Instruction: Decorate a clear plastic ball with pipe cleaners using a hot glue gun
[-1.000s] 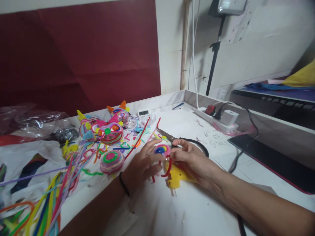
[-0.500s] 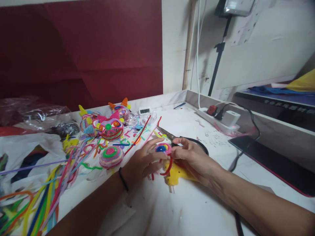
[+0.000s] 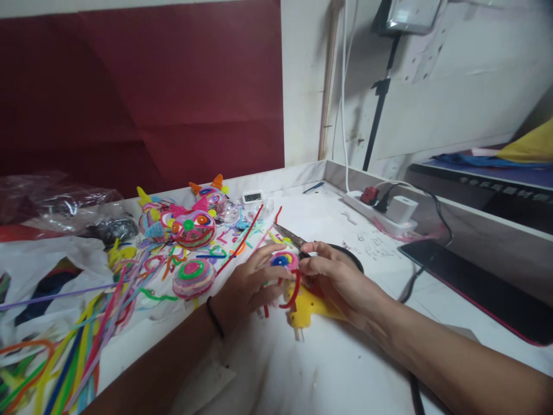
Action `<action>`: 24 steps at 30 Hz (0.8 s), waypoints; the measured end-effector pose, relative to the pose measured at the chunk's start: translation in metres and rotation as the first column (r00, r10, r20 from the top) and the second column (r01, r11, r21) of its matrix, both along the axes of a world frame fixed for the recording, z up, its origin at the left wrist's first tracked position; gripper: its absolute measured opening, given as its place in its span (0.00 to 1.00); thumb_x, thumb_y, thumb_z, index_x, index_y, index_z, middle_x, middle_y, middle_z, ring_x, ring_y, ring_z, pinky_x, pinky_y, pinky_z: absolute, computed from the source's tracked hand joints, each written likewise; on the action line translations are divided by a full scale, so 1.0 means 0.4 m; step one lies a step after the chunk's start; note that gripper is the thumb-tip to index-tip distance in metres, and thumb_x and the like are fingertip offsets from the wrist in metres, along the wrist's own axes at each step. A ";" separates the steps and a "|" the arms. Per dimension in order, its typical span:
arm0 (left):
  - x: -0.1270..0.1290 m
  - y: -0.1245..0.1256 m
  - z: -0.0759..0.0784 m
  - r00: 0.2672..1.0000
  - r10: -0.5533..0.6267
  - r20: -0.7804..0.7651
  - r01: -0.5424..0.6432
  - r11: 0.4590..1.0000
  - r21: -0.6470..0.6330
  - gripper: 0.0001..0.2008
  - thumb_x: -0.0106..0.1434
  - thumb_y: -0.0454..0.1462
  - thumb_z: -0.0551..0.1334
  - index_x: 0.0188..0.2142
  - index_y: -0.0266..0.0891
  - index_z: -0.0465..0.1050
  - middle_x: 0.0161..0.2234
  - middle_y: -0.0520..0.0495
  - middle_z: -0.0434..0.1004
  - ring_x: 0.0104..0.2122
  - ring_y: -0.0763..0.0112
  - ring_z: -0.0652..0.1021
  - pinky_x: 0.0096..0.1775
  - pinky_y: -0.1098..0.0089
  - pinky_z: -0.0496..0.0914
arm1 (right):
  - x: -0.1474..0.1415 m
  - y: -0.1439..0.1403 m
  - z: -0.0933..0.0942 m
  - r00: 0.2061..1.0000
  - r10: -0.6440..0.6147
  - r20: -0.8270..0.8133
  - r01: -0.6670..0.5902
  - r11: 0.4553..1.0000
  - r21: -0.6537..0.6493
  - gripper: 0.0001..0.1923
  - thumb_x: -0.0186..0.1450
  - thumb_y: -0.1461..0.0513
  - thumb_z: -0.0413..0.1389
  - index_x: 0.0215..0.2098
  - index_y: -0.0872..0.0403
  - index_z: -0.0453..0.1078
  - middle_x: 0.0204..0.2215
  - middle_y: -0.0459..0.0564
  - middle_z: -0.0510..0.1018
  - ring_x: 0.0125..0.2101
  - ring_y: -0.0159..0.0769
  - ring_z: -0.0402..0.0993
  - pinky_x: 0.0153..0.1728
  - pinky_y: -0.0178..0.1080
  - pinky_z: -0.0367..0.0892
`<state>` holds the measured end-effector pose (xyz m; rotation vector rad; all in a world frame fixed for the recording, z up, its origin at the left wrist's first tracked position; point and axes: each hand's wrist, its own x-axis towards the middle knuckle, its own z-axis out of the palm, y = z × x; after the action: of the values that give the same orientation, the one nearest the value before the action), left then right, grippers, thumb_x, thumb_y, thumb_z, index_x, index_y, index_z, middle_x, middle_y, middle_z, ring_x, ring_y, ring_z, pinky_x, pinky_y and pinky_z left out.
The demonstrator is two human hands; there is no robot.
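Observation:
My left hand (image 3: pixel 249 278) has its fingers curled round a small round piece (image 3: pixel 283 261) covered in coiled pink, blue and yellow pipe cleaner. Between the thumb and fingertips of my right hand (image 3: pixel 334 271) is a curved red pipe cleaner (image 3: pixel 295 294), pinched against the near right side of the round piece. Its free end hangs down in a bend. Under my hands lies a yellow glue gun (image 3: pixel 305 310), its nozzle toward me. Scissors (image 3: pixel 290 235) with dark handles rest just beyond my right fingers, partly covered by them.
Left of my hands sit a coiled pipe-cleaner ball (image 3: pixel 194 278) and a decorated animal head (image 3: pixel 190 226) among scattered offcuts. Loose long pipe cleaners (image 3: pixel 82 346) fill the near left. A power strip (image 3: pixel 382 213) and a black tablet-like slab (image 3: pixel 470 288) lie to the right.
The whole view has shifted slightly. Both hands keep almost the same hold, and the red pipe cleaner now arches a little more beside the round piece.

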<state>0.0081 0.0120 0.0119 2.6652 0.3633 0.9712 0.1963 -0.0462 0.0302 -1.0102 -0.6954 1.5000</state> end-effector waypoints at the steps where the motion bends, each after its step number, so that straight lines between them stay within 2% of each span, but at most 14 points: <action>1: 0.000 0.000 0.000 1.000 0.000 0.000 0.000 1.000 0.000 0.10 0.67 0.37 0.54 0.48 0.44 0.67 0.60 0.40 0.59 0.59 0.60 0.65 0.56 0.58 0.64 | 0.000 -0.001 0.002 1.000 0.002 -0.006 -0.002 1.000 0.003 0.22 0.44 0.67 0.58 0.37 0.50 0.60 0.17 0.38 0.70 0.18 0.28 0.62 0.22 0.33 0.56; 10: 0.001 -0.002 0.002 1.000 -0.005 -0.018 0.005 1.000 -0.007 0.10 0.68 0.38 0.54 0.48 0.45 0.67 0.60 0.40 0.59 0.59 0.60 0.65 0.56 0.59 0.64 | 0.000 -0.001 0.000 0.999 0.011 0.033 -0.011 1.000 0.001 0.26 0.44 0.66 0.62 0.39 0.49 0.58 0.17 0.36 0.70 0.16 0.27 0.60 0.20 0.32 0.57; 15: 0.005 -0.002 0.002 1.000 -0.018 -0.010 0.018 1.000 0.014 0.10 0.67 0.38 0.55 0.47 0.44 0.67 0.59 0.39 0.59 0.59 0.61 0.65 0.56 0.61 0.64 | -0.001 -0.003 -0.003 0.997 0.029 0.065 -0.030 0.999 0.021 0.27 0.43 0.67 0.60 0.40 0.49 0.56 0.17 0.37 0.72 0.17 0.32 0.65 0.19 0.34 0.60; 24: 0.007 -0.008 0.002 1.000 -0.004 0.002 0.004 0.999 -0.032 0.10 0.67 0.38 0.54 0.46 0.44 0.69 0.60 0.40 0.60 0.58 0.59 0.67 0.55 0.58 0.64 | -0.001 -0.007 0.003 0.998 0.007 0.060 -0.009 0.999 0.037 0.28 0.42 0.69 0.59 0.40 0.49 0.55 0.18 0.37 0.73 0.17 0.30 0.64 0.20 0.33 0.60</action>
<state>0.0109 0.0088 0.0126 2.6357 0.3699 0.9583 0.1960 -0.0489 0.0312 -1.0280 -0.7680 1.4639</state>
